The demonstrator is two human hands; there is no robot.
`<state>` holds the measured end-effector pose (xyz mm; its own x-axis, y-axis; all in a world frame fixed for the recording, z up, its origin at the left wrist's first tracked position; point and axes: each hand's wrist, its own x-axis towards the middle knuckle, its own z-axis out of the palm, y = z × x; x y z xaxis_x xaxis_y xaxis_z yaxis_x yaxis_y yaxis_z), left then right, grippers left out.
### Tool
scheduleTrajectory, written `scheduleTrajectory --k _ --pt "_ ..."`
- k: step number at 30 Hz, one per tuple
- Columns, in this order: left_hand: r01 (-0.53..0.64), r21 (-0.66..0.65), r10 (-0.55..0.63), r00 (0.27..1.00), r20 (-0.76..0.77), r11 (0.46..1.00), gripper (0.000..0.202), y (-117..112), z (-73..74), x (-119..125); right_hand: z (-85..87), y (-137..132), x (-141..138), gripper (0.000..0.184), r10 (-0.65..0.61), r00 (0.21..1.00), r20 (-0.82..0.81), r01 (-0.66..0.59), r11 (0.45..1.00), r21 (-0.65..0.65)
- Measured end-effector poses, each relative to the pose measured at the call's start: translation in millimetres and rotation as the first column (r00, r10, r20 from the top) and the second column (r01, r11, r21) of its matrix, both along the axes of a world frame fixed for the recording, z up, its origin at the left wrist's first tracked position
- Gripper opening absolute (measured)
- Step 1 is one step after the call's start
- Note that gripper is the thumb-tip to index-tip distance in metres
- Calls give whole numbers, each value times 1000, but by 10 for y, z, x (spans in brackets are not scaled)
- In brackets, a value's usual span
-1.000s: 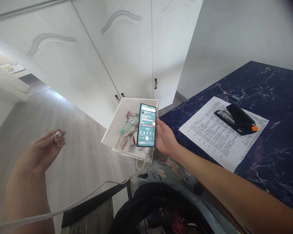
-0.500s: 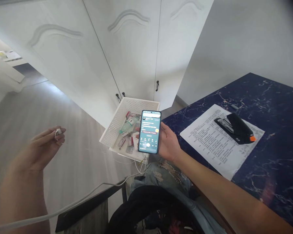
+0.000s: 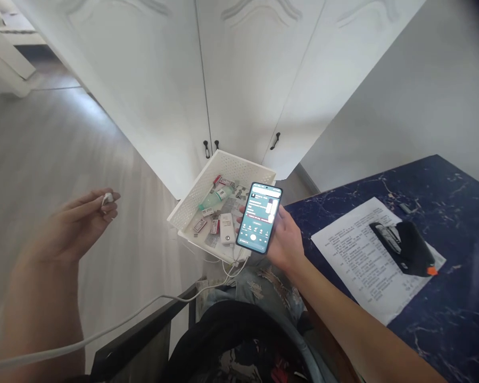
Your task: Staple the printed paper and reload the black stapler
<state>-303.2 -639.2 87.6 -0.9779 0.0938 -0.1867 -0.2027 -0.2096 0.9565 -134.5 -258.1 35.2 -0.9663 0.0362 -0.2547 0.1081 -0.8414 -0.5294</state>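
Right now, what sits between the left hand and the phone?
Head view: floor, then a white basket of small items, before the phone. The left hand pinches a white plug.

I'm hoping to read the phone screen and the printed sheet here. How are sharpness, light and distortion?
Head view: text on the phone and the printed sheet is too small to read; the wide lens splays the cabinet doors; daylight washes out the floor; top-right corner darkens.

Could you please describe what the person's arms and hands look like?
The left arm and right arm are bare, no sleeves in view. The left hand and right hand wear no gloves; no watch, bracelet or ring shows.
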Motion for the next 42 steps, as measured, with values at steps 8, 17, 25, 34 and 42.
scheduleTrajectory --k 8,17,25,34,42 --pt "-25 6 25 998 49 1000 26 -73 -72 72 17 -126 -331 47 58 998 24 -59 998 32" --pt "-51 -4 52 995 87 999 27 -195 -160 101 -185 -132 -607 44 87 996 23 -89 993 82" --pt "-42 -7 43 995 95 999 27 -229 -215 63 -336 -101 -730 50 89 991 104 -91 996 21" --pt "-17 33 13 996 93 999 28 -240 -285 46 -265 -81 -775 56 78 993 90 -83 995 48" --pt "-2 11 1 996 92 1000 27 -222 -295 47 -270 -103 -751 51 88 994 66 -94 992 82"
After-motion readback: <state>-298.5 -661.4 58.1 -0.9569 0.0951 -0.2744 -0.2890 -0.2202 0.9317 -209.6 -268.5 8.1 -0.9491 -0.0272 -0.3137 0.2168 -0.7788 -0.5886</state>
